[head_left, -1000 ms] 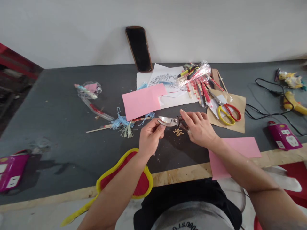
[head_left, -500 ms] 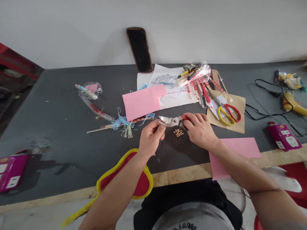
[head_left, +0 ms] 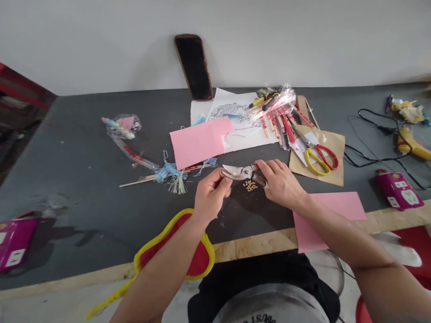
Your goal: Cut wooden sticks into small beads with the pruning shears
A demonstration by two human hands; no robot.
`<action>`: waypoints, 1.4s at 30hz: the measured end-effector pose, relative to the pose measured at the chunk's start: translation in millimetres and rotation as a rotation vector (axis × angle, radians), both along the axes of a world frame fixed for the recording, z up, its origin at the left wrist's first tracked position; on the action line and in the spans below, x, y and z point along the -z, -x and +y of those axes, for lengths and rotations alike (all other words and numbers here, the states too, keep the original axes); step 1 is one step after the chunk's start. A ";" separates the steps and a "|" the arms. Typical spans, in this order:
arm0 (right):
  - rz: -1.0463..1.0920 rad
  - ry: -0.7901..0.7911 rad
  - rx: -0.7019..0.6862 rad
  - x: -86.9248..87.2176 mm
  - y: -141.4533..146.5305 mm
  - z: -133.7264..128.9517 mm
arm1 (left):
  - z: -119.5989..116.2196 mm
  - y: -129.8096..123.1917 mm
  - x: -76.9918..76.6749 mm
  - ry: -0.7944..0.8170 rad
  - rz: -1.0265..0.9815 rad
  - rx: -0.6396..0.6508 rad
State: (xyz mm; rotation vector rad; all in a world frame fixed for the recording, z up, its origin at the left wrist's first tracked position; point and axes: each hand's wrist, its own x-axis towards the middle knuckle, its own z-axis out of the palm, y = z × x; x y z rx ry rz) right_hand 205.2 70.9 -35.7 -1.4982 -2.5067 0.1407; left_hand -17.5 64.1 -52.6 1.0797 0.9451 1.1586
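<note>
My right hand (head_left: 282, 183) is closed round the red handles of a pair of pruning shears (head_left: 247, 171), whose blades point left and stand apart. At the blade tips, my left hand (head_left: 213, 193) pinches with thumb and forefinger; what it holds is too small and hidden to name. Below the shears lies a little heap of short tan cut pieces (head_left: 250, 185) on the grey table. Blue tassels (head_left: 167, 171), a pale green tassel (head_left: 177, 184) and a thin wooden stick (head_left: 136, 183) lie left of my hands.
Pink paper (head_left: 198, 141), a drawing (head_left: 229, 112), bagged sticks (head_left: 278, 107) and scissors (head_left: 316, 154) lie behind. A phone (head_left: 194, 67) leans on the wall. A yellow-edged red shape (head_left: 161, 240) overhangs the front edge. Purple power strips (head_left: 399, 189) and a yellow glue gun (head_left: 412, 143) are at the sides.
The handles of the pruning shears have spread, and the lower one now shows below my right hand. My left hand keeps its pinch at the blade tips.
</note>
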 end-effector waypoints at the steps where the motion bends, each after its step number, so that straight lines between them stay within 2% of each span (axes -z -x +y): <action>1: -0.008 0.007 0.000 -0.2 0.1 0.3 | 0.0 -0.2 -0.1 0.000 0.004 -0.002; 13: -0.004 0.054 -0.079 -5.1 -6.6 2.3 | 0.8 2.2 -2.1 -0.120 0.074 -0.003; 16: -0.015 0.068 -0.047 -7.4 -4.9 0.1 | 1.5 2.4 -2.7 -0.138 0.083 -0.011; 22: 0.009 -0.015 0.047 -3.3 -0.1 -3.1 | 1.6 0.6 -4.9 -0.149 0.165 -0.075; 25: 0.057 -0.037 0.041 0.2 -0.7 -3.1 | 3.0 0.0 -1.3 -0.128 0.130 -0.109; 29: 0.006 -0.087 0.020 -0.1 -1.7 -4.3 | 4.2 -0.9 3.3 -0.119 0.093 -0.106; 42: -0.087 -0.176 -0.002 0.2 0.0 -6.3 | 4.8 -2.2 2.4 -0.215 0.140 -0.142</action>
